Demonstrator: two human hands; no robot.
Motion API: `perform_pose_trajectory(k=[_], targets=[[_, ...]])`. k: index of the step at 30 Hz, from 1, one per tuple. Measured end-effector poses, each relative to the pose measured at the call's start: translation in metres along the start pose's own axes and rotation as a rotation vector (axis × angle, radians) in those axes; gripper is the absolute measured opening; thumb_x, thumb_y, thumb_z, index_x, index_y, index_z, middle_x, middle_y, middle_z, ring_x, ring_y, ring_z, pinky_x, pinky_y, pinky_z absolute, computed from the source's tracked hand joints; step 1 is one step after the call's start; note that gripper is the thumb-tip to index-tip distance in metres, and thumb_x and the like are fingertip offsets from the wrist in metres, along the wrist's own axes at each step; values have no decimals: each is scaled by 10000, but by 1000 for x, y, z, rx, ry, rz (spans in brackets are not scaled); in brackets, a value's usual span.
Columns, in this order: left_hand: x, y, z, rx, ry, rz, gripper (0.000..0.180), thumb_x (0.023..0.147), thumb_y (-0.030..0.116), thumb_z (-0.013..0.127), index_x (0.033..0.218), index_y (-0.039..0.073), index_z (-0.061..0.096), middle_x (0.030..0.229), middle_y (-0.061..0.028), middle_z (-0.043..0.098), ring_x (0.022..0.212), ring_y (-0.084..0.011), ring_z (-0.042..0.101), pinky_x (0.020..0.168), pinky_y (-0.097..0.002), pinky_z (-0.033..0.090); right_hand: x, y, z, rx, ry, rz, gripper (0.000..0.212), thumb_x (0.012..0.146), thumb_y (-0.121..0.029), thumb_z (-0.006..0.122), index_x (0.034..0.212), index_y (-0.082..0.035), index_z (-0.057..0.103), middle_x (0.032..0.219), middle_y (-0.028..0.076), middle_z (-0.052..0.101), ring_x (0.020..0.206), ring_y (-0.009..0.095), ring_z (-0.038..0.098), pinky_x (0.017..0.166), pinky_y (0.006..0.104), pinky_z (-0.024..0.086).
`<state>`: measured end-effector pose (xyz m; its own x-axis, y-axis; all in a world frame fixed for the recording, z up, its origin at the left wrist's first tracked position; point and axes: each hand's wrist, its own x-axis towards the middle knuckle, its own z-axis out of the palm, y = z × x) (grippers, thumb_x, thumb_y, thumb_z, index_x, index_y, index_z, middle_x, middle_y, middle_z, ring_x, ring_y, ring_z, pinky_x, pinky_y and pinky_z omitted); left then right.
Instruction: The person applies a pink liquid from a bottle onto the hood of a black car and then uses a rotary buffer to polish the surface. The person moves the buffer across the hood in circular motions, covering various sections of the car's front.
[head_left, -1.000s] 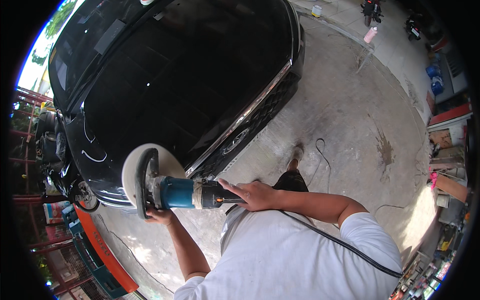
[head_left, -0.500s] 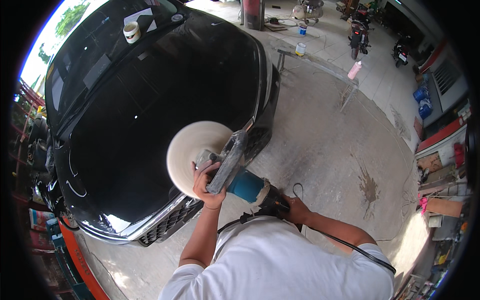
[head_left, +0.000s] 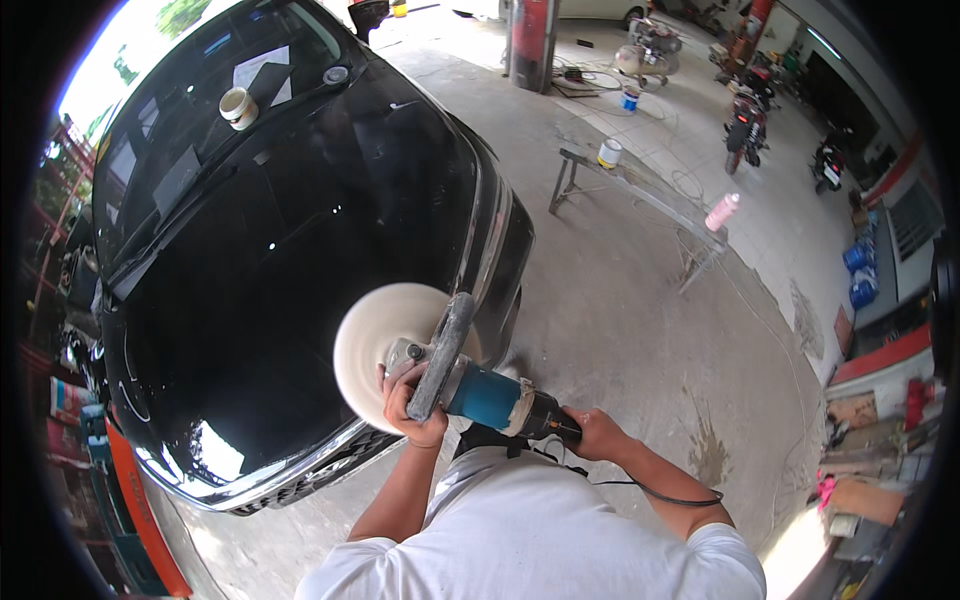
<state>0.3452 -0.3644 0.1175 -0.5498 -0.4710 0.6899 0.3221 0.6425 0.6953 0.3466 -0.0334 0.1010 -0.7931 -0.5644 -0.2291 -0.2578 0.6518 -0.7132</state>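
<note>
My two hands hold a blue and black electric polisher [head_left: 482, 397] over the front edge of a black car's hood [head_left: 260, 310]. Its round off-white pad [head_left: 372, 335] is blurred as if spinning and lies against or just above the glossy paint; I cannot tell which. My left hand [head_left: 412, 410] wraps round the grey front head, beside the dark bow-shaped handle [head_left: 440, 360]. At the rear, my right hand [head_left: 597, 435] is closed round the black grip. A black power cord [head_left: 680, 498] runs across my right forearm.
An open tub [head_left: 238, 108] stands on the car by the windshield. To the right, a low metal bench [head_left: 645, 195] bears a can [head_left: 609, 152] and a pink bottle [head_left: 722, 211]. Motorcycles [head_left: 745, 130] are parked farther back, past a pillar [head_left: 531, 45]. Clutter lines the right wall.
The view has shifted, so the car and bench sit lower in it. Against the hood, the polisher has moved toward its right-hand side. My right hand is farther from my body. Both grips stay.
</note>
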Motion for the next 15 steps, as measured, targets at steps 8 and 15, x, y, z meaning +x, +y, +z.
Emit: perform_pose_trajectory(k=[8, 15], targets=[[120, -27, 193, -31, 228, -73, 229, 772, 179, 701, 898, -8, 744, 980, -158, 773, 1030, -335, 739, 1204, -575, 348, 155, 30, -220, -186, -30, -53, 531, 811, -111, 728, 1324, -38, 616, 968, 263, 730, 927, 469, 703, 816, 510, 573], [282, -68, 361, -99, 254, -114, 267, 821, 180, 774, 999, -19, 779, 985, -183, 763, 1030, -369, 720, 1202, -537, 388, 298, 27, -366, -213, 53, -24, 568, 807, -115, 768, 1329, 26, 593, 993, 281, 744, 971, 459, 733, 856, 476, 577]])
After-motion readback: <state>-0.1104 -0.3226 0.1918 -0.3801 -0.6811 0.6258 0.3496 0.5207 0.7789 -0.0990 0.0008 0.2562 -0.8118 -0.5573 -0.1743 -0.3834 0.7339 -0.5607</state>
